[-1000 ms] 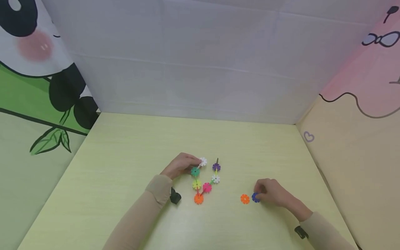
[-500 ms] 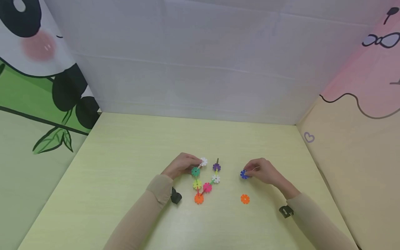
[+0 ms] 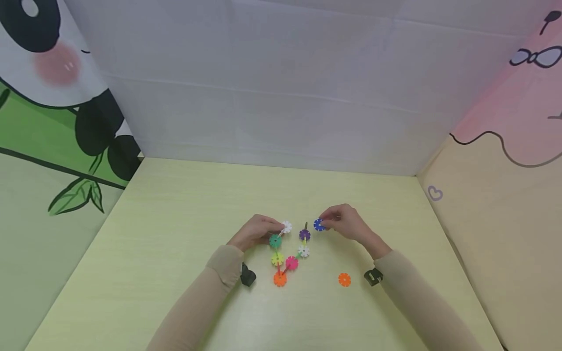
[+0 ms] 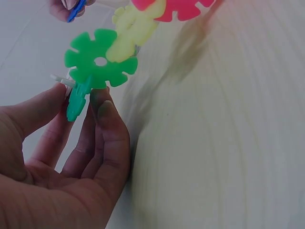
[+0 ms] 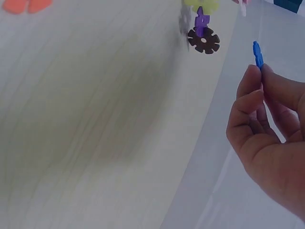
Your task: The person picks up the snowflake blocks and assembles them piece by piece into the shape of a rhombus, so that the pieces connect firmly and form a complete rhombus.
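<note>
In the head view my left hand (image 3: 258,231) pinches the white snowflake disc (image 3: 287,227) at one end of a U-shaped chain. From there run a green disc (image 3: 275,241), a yellow disc (image 3: 277,259), an orange disc (image 3: 280,279), a pink disc (image 3: 291,263), another white disc (image 3: 304,251) and a purple disc (image 3: 305,234). A dark brown disc (image 5: 204,40) stands slotted into the purple one. My right hand (image 3: 347,223) pinches a blue disc (image 3: 319,224) by its rim, just right of the chain's brown end and apart from it.
A loose orange disc (image 3: 344,279) lies on the pale wooden table (image 3: 193,204), right of the chain. A white wall (image 3: 263,97) stands behind the table, and printed panels rise at both sides. A black wrist mount (image 3: 373,277) sits under the right sleeve.
My right hand has lifted the blue disc from beside the loose orange disc and carried it left and away from me, toward the chain's brown end. My left hand stays in place.
</note>
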The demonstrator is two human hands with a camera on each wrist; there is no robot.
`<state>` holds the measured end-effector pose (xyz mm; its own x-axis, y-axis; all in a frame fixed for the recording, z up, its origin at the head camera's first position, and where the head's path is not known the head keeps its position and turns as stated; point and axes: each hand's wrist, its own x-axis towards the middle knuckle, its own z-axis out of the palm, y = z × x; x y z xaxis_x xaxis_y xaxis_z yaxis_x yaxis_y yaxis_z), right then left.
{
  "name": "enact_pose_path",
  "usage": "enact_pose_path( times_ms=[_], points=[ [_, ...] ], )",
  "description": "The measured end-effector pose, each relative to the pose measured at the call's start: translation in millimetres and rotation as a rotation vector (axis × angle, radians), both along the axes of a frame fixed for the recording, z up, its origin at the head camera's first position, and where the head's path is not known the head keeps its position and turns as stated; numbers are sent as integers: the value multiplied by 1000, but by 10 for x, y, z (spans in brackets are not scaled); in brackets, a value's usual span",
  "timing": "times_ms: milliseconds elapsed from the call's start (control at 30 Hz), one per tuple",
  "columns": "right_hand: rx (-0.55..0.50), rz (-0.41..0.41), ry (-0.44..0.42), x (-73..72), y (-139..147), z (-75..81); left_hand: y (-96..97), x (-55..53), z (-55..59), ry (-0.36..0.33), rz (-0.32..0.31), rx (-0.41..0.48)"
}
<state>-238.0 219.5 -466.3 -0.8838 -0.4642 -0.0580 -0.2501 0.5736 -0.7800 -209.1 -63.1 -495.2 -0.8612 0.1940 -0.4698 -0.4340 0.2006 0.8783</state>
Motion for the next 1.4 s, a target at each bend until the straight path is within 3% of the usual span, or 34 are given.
enact_pose_path(
  times_ms=[333, 567, 800, 1167, 1400],
  points=[
    [-5, 42, 39, -188, -396, 1, 7, -25, -1, -13, -6, 12],
    [30, 134, 82, -276, -567, -39, 17, -31, -30, 3, -3, 9],
    [40, 205, 91, -294, -609, -62, 26, -35, -37, 3, -11, 32],
    [-28, 274, 61, -321, -614, -95, 13, -36, -73, 18, -8, 31],
    [8, 302, 113, -372, -662, -150, -4, -46, -102, 16, -2, 17]
  ],
)
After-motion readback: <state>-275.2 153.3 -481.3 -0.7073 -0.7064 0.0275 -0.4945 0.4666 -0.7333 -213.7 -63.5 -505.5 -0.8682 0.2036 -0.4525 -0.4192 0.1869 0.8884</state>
